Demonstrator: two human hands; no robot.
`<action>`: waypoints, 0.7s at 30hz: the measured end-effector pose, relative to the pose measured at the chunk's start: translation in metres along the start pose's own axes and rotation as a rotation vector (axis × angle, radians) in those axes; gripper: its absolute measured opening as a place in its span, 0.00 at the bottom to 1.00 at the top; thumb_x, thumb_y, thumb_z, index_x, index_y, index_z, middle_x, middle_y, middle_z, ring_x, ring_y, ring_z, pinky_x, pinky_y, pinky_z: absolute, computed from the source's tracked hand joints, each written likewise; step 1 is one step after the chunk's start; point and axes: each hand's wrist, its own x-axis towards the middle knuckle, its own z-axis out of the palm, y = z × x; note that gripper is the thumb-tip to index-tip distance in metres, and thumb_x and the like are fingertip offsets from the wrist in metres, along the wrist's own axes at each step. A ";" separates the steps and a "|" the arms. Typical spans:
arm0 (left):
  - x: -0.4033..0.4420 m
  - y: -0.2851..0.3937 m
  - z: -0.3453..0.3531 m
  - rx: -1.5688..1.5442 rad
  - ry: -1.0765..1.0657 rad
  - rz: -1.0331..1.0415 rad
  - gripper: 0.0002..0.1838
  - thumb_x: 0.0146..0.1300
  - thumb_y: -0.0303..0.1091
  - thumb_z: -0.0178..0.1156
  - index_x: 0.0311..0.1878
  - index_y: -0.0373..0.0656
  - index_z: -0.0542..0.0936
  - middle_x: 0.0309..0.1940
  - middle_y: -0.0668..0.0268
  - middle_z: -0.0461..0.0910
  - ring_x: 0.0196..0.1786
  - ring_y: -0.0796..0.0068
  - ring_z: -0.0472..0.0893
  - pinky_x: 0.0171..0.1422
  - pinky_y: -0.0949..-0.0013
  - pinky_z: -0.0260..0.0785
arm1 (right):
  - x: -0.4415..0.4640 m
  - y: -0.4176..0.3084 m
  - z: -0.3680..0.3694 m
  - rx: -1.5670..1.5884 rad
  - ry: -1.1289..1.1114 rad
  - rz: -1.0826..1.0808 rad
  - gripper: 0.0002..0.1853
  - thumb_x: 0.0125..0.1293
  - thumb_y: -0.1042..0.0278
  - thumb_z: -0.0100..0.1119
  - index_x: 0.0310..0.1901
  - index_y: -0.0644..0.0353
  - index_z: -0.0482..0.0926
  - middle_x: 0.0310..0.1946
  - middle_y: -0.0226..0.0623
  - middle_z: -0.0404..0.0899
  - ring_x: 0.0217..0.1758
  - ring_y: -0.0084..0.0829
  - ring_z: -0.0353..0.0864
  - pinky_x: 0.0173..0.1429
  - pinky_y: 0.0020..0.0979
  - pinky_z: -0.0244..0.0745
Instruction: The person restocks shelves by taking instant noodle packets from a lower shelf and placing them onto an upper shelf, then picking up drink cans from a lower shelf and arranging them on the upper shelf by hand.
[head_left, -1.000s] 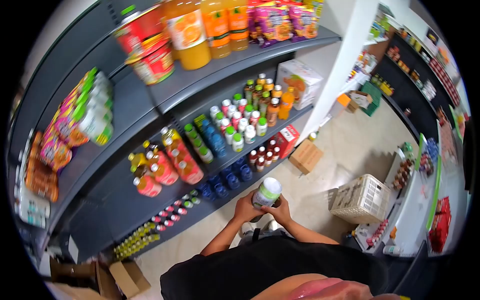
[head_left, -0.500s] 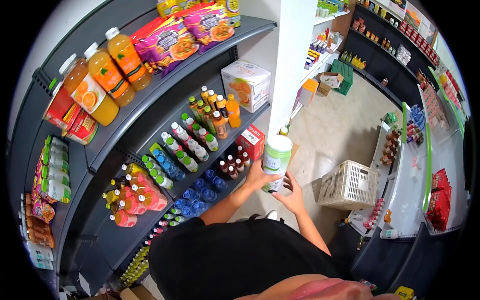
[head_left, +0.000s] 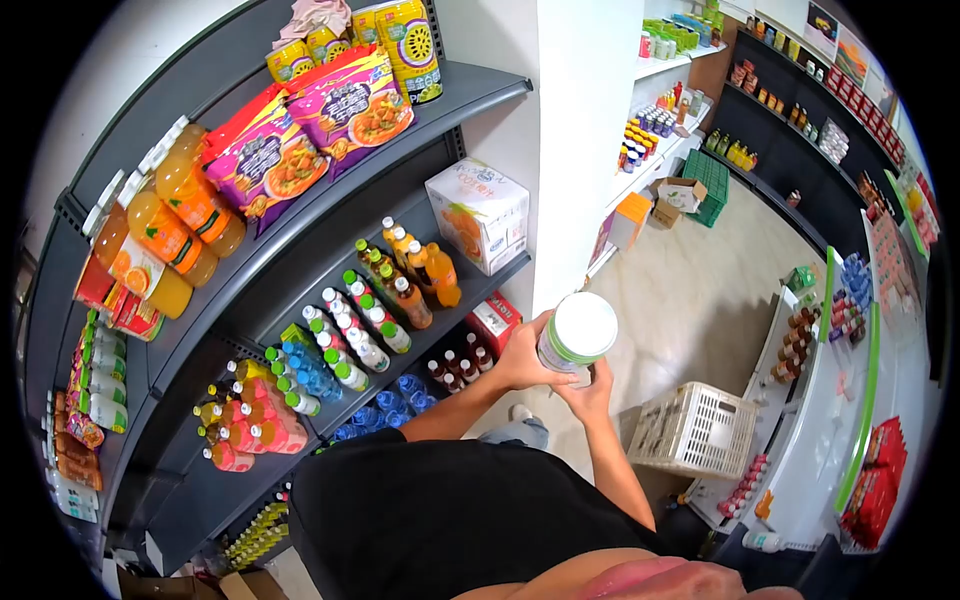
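A large bottle (head_left: pixel 583 328) with a white lid and a green band is held out in front of the body, its lid tipped toward the camera. My left hand (head_left: pixel 527 358) wraps round its left side. My right hand (head_left: pixel 590 392) is closed against its lower right side. The bottle hides some fingertips. Left of the hands, shelves carry rows of small bottles (head_left: pixel 350 335), a white juice carton (head_left: pixel 480 215) and purple noodle packs (head_left: pixel 350 105).
A cream plastic crate (head_left: pixel 695 430) stands on the floor to the right. White shelving (head_left: pixel 810 400) runs along the right side. A green crate (head_left: pixel 707 185) and an open cardboard box (head_left: pixel 680 195) lie farther back. A white pillar (head_left: pixel 570 140) ends the left shelves.
The view has swung toward the shelf end and pillar. Both hands have raised the bottle from near the waist, and its lid now faces the camera. My right hand has closed against it.
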 end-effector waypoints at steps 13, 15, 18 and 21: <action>0.159 -0.032 -0.043 0.194 0.186 0.275 0.53 0.35 0.45 0.88 0.67 0.35 0.75 0.58 0.51 0.84 0.59 0.56 0.85 0.64 0.60 0.76 | 0.191 0.074 0.002 0.021 -0.051 -0.235 0.49 0.42 0.57 0.88 0.65 0.68 0.73 0.61 0.46 0.80 0.63 0.39 0.82 0.67 0.41 0.75; 0.170 -0.028 -0.047 0.243 0.219 0.266 0.53 0.34 0.46 0.88 0.67 0.35 0.76 0.57 0.51 0.84 0.59 0.54 0.86 0.63 0.59 0.77 | 0.212 0.067 0.008 0.125 -0.037 -0.265 0.46 0.43 0.59 0.87 0.64 0.68 0.75 0.57 0.46 0.83 0.59 0.40 0.85 0.65 0.41 0.77; 0.188 -0.020 -0.054 0.316 0.273 0.377 0.54 0.36 0.46 0.87 0.68 0.35 0.75 0.58 0.52 0.83 0.59 0.55 0.85 0.65 0.58 0.75 | 0.242 0.095 0.014 0.190 -0.111 -0.265 0.46 0.46 0.58 0.85 0.66 0.67 0.74 0.58 0.45 0.84 0.60 0.39 0.85 0.67 0.41 0.77; 0.213 -0.009 -0.076 0.415 0.212 0.482 0.57 0.43 0.45 0.86 0.75 0.34 0.66 0.69 0.50 0.74 0.73 0.54 0.73 0.77 0.55 0.63 | 0.284 0.123 0.012 0.096 -0.259 -0.385 0.48 0.51 0.56 0.83 0.72 0.61 0.69 0.67 0.43 0.75 0.70 0.42 0.74 0.76 0.45 0.64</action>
